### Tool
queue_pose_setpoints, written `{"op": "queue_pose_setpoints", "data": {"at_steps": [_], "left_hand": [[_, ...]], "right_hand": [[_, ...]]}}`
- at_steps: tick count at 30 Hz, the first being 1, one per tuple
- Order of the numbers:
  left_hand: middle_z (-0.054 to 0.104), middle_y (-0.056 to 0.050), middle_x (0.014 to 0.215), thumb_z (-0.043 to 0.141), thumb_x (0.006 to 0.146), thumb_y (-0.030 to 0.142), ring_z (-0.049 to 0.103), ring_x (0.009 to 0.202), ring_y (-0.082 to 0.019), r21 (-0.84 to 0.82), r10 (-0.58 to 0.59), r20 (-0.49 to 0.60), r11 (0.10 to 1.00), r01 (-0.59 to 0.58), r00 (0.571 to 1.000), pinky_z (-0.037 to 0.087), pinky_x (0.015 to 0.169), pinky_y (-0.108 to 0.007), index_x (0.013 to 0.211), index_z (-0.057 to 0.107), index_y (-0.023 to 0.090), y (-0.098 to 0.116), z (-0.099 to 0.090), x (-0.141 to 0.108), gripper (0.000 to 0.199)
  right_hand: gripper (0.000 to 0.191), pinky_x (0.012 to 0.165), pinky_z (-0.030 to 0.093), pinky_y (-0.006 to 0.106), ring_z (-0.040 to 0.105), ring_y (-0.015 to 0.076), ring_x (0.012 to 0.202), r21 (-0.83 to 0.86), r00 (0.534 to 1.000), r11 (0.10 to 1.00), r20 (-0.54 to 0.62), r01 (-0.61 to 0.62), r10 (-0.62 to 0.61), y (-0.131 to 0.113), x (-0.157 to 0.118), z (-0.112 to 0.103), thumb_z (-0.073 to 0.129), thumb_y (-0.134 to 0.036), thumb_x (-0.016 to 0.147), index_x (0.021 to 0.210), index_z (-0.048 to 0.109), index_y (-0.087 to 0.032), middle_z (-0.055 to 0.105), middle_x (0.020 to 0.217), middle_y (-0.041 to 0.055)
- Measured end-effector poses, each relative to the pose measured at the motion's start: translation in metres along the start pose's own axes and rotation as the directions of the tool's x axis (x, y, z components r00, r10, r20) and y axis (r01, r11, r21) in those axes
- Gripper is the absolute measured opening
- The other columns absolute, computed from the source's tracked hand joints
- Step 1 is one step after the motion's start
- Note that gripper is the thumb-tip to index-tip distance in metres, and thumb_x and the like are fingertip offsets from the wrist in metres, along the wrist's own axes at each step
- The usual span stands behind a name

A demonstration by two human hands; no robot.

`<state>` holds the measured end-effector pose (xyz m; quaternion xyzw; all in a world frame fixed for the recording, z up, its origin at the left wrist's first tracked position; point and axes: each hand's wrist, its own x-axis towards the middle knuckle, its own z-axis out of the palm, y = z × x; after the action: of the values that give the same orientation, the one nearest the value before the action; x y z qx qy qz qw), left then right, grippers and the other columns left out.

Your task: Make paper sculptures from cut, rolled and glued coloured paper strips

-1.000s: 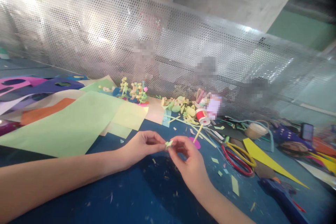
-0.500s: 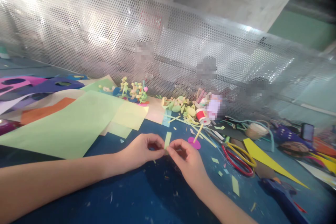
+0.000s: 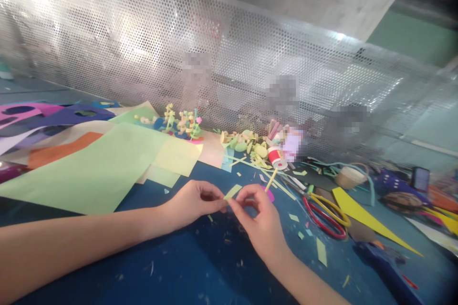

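Observation:
Between my fingertips is a short pale green paper strip (image 3: 234, 192), tilted up to the right. My left hand (image 3: 200, 198) pinches its left end with thumb and forefinger. My right hand (image 3: 255, 209) is also closed in a pinch at the strip's lower edge, its fingertips almost touching the left ones. Just behind the right hand, a thin yellow stick (image 3: 271, 181) stands tilted on a magenta paper disc (image 3: 269, 194), which the hand partly covers. Both hands are held over the dark blue table (image 3: 171, 267).
Coloured paper sheets (image 3: 107, 167) spread at left. Small paper flower models (image 3: 182, 124) stand at the back near a perforated metal screen (image 3: 143, 47). To the right lie scissors (image 3: 327, 217), a yellow paper piece (image 3: 372, 221), a dark blue tool (image 3: 388, 271) and a phone (image 3: 420, 178). Scraps litter the table.
The paper strip has tipped from nearly upright to leaning right. My right hand has shifted slightly up and now covers more of the magenta disc. My left hand stays almost in place.

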<state>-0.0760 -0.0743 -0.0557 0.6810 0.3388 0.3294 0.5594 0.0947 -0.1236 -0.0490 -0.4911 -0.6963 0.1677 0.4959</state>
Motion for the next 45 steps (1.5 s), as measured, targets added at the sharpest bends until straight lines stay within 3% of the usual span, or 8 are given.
{"op": "queue_pose_setpoints", "data": {"at_steps": [3, 6, 17, 25, 31, 36, 40, 45], "left_hand": [[0.068, 0.0, 0.069, 0.065, 0.071, 0.037, 0.061, 0.066, -0.013, -0.006, 0.0, -0.019, 1.0, 0.0, 1.0, 0.045, 0.064, -0.024, 0.074, 0.066, 0.018, -0.002, 0.0, 0.001, 0.019], [0.067, 0.001, 0.068, 0.066, 0.071, 0.035, 0.06, 0.065, -0.012, -0.023, 0.013, -0.015, 1.0, -0.014, 1.0, 0.045, 0.064, -0.023, 0.074, 0.066, 0.017, -0.004, 0.0, 0.001, 0.018], [0.064, 0.001, 0.07, 0.062, 0.073, 0.035, 0.057, 0.066, -0.012, 0.079, 0.036, -0.018, 0.996, -0.035, 0.999, 0.045, 0.064, -0.023, 0.078, 0.065, 0.017, -0.006, 0.0, 0.0, 0.018], [0.065, 0.003, 0.076, 0.055, 0.079, 0.03, 0.057, 0.073, -0.013, 0.41, 0.175, -0.077, 0.903, -0.129, 0.982, 0.042, 0.068, -0.024, 0.081, 0.067, 0.024, 0.006, 0.001, -0.007, 0.013], [0.067, 0.003, 0.084, 0.054, 0.081, 0.031, 0.058, 0.081, -0.014, 0.461, 0.229, -0.089, 0.872, -0.163, 0.969, 0.042, 0.074, -0.026, 0.085, 0.067, 0.026, 0.007, 0.0, -0.008, 0.014], [0.067, 0.001, 0.085, 0.057, 0.079, 0.036, 0.059, 0.081, -0.015, 0.305, 0.188, -0.105, 0.941, -0.148, 0.977, 0.044, 0.075, -0.026, 0.084, 0.066, 0.022, 0.008, 0.0, -0.006, 0.017], [0.068, -0.001, 0.088, 0.06, 0.076, 0.039, 0.06, 0.084, -0.016, 0.062, 0.11, -0.056, 0.992, -0.107, 0.992, 0.045, 0.079, -0.027, 0.088, 0.067, 0.02, 0.008, -0.001, -0.002, 0.024], [0.068, -0.001, 0.077, 0.064, 0.073, 0.038, 0.059, 0.076, -0.014, -0.125, -0.01, -0.027, 0.992, 0.007, 1.0, 0.043, 0.076, -0.026, 0.079, 0.071, 0.019, 0.004, -0.003, 0.0, 0.021]], "right_hand": [[0.004, 0.066, 0.048, 0.028, 0.055, 0.0143, 0.07, -0.166, 0.985, 0.971, 0.009, 0.169, -0.17, -0.003, -0.001, -0.003, 0.06, -0.02, 0.079, 0.076, 0.058, -0.022, 0.057, 0.074, -0.0001], [0.011, 0.07, 0.047, 0.029, 0.056, 0.0154, 0.076, -0.258, 0.964, 0.929, 0.05, 0.264, -0.26, -0.003, -0.001, -0.006, 0.058, -0.019, 0.081, 0.087, 0.066, -0.024, 0.06, 0.08, 0.0021], [0.009, 0.072, 0.046, 0.029, 0.057, 0.015, 0.076, -0.271, 0.975, 0.938, 0.007, 0.214, -0.221, 0.002, 0.002, -0.002, 0.061, -0.018, 0.079, 0.082, 0.068, -0.021, 0.062, 0.078, 0.0019], [0.004, 0.064, 0.046, 0.026, 0.054, 0.0141, 0.069, -0.171, 0.999, 0.984, 0.029, 0.043, -0.039, -0.001, 0.003, -0.004, 0.062, -0.021, 0.077, 0.078, 0.066, -0.021, 0.059, 0.075, 0.0009], [0.008, 0.064, 0.047, 0.027, 0.054, 0.0142, 0.066, -0.036, 0.992, 0.996, 0.092, -0.087, 0.09, 0.002, 0.005, -0.003, 0.061, -0.027, 0.077, 0.076, 0.064, -0.019, 0.058, 0.075, 0.0011], [0.014, 0.064, 0.045, 0.024, 0.054, 0.0133, 0.069, 0.171, 0.943, 0.937, 0.196, -0.305, 0.27, 0.001, 0.008, -0.003, 0.061, -0.031, 0.076, 0.075, 0.063, -0.018, 0.059, 0.073, 0.0001], [0.017, 0.061, 0.041, 0.021, 0.048, 0.0094, 0.06, 0.346, 0.872, 0.806, 0.289, -0.48, 0.395, -0.001, 0.009, -0.002, 0.063, -0.035, 0.074, 0.074, 0.065, -0.018, 0.056, 0.065, -0.0029], [0.021, 0.062, 0.04, 0.02, 0.048, 0.008, 0.06, 0.471, 0.808, 0.657, 0.358, -0.589, 0.468, 0.0, 0.006, 0.001, 0.067, -0.038, 0.072, 0.075, 0.067, -0.017, 0.059, 0.069, -0.0017]]}}
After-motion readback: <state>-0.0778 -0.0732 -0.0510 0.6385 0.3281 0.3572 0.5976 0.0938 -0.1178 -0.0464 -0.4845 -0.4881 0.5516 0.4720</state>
